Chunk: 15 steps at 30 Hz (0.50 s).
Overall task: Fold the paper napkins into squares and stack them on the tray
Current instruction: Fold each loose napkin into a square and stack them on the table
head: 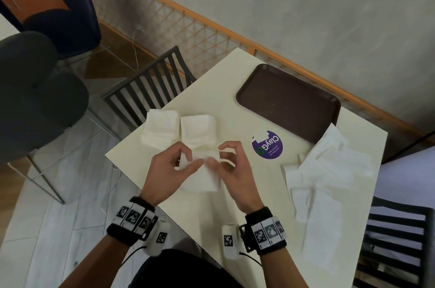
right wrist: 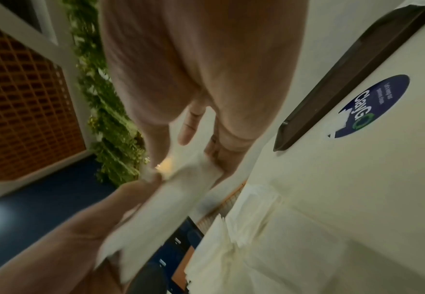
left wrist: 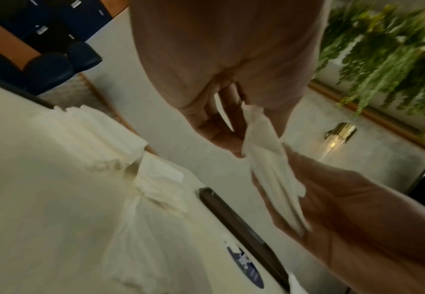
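A white paper napkin (head: 202, 179) is held over the near middle of the cream table (head: 235, 212). My left hand (head: 191, 157) pinches its top left and my right hand (head: 215, 154) pinches its top right. In the left wrist view the napkin (left wrist: 269, 165) hangs crumpled between both hands, and the right wrist view shows the napkin (right wrist: 183, 191) the same way. Two folded napkins (head: 160, 129) (head: 197, 129) lie side by side just beyond the hands. The brown tray (head: 289, 101) sits at the far right with nothing on it.
A loose heap of unfolded napkins (head: 324, 181) covers the table's right side. A round purple sticker (head: 267, 145) lies between the hands and the tray. Dark slatted chairs (head: 150, 89) (head: 395, 247) stand at the far left and near right edges.
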Available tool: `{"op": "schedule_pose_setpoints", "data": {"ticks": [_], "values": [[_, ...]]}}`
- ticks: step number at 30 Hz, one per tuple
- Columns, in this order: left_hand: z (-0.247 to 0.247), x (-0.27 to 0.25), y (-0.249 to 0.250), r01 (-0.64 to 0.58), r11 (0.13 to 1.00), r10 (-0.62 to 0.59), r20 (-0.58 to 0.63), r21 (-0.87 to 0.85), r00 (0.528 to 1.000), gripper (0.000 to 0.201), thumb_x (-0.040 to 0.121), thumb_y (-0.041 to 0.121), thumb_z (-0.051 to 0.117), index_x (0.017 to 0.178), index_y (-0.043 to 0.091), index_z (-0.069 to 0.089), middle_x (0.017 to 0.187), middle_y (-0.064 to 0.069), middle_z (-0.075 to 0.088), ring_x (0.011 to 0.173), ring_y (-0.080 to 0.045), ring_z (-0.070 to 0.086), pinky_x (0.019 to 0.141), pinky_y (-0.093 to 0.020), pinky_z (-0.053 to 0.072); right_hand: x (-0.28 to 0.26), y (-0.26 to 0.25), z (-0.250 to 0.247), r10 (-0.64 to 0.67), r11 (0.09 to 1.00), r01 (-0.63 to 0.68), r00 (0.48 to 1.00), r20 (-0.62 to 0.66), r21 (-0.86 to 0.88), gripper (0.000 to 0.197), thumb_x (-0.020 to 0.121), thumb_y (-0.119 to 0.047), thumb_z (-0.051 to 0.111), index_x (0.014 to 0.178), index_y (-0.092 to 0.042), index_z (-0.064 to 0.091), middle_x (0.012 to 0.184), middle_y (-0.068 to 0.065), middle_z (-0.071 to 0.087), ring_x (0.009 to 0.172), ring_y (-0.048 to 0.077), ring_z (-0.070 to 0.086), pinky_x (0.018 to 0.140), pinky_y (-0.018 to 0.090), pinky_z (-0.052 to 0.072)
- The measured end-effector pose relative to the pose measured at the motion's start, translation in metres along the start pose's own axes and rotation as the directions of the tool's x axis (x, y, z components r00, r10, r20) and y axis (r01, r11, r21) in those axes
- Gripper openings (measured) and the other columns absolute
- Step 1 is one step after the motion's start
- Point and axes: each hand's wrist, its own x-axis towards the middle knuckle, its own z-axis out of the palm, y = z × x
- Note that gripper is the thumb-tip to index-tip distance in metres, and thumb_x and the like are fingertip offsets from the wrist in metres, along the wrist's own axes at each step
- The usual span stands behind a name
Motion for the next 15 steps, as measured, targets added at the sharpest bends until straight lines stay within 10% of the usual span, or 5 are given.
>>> {"op": "schedule_pose_setpoints", "data": {"ticks": [5,10,15], "values": [[0.025,0.036,-0.055,0.166,0.974,-0.173,0.030,0.156,0.984,0.035,0.089,0.020,0.087,0.109,0.030,0.061,0.106,-0.004,0.070,0.089,-0.025,0.070,0.072,-0.028,0.058,0.031,0.042,0.009,-0.007,0.921,-0.042,0.992,-0.124,-0.386,0.012,0.097,-0.012,0.077,0.096,-0.021,0.069,0.070,-0.004,0.064,0.057,0.008,0.057,0.066,0.023,0.054],[0.058,0.043,-0.087,0.185,0.821,-0.273,0.086,0.540,0.958,0.040,0.096,0.014,0.075,0.132,0.013,0.059,0.135,-0.011,0.046,0.129,-0.041,0.049,0.108,-0.039,0.040,0.048,0.078,0.009,0.115,0.800,-0.106,0.993,-0.022,-0.591,0.010,0.097,-0.012,0.069,0.105,-0.011,0.073,0.093,0.010,0.076,0.087,0.027,0.072,0.088,0.048,0.062],[0.076,0.018,-0.056,0.141,0.772,-0.175,-0.007,0.620,0.985,0.041,0.094,0.023,0.077,0.132,0.024,0.062,0.147,-0.007,0.036,0.134,-0.035,0.031,0.106,-0.047,0.036,0.022,0.051,-0.043,-0.035,0.757,-0.034,0.995,-0.092,-0.652,0.014,0.097,-0.027,0.069,0.111,-0.025,0.068,0.102,0.000,0.069,0.091,0.023,0.069,0.084,0.041,0.060]]}}
